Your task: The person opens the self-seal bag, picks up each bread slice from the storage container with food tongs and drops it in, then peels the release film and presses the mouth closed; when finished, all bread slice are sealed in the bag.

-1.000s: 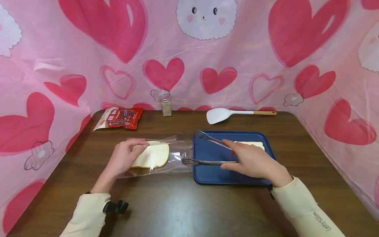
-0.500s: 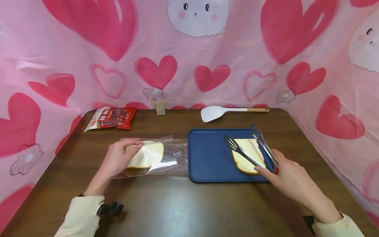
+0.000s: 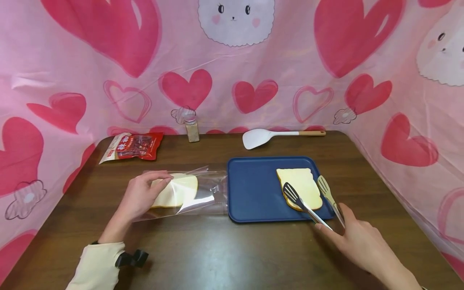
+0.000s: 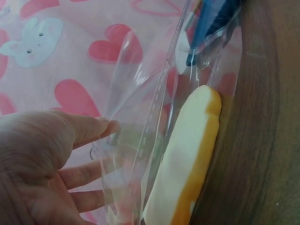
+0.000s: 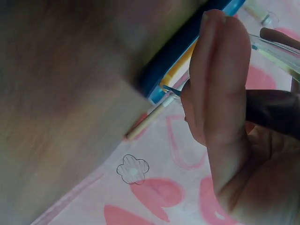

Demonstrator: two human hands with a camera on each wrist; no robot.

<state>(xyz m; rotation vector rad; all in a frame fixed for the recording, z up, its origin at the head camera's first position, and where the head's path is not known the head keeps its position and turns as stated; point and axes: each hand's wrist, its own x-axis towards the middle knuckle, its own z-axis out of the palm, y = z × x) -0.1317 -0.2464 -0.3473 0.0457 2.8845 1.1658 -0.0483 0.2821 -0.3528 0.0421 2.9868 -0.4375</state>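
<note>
My left hand (image 3: 143, 195) pinches the upper edge of a clear plastic bag (image 3: 212, 193) between thumb and fingertips. Inside the bag lies a slice of bread (image 3: 177, 191), seen edge-on with its brown crust (image 4: 199, 173) in the left wrist view. My right hand (image 3: 362, 237) holds a pair of metal tongs (image 3: 313, 215) by the arms, which are spread. One slotted tip is over the lower left of a second slice of bread (image 3: 299, 183) on the blue tray (image 3: 251, 189); the other is beyond its right side. Whether the tips touch the bread I cannot tell.
A red and white food packet (image 3: 134, 146) lies at the back left. Beside it stands a small spice jar (image 3: 191, 129). A white spatula (image 3: 259, 138) with a wooden handle lies behind the tray. Pink heart-patterned cloth (image 3: 224, 100) walls in the wooden table (image 3: 181, 253).
My right hand has carried the tongs rightward and nearer me, from the tray's left side to the bread on its right, turning them. The left hand keeps its hold on the bag.
</note>
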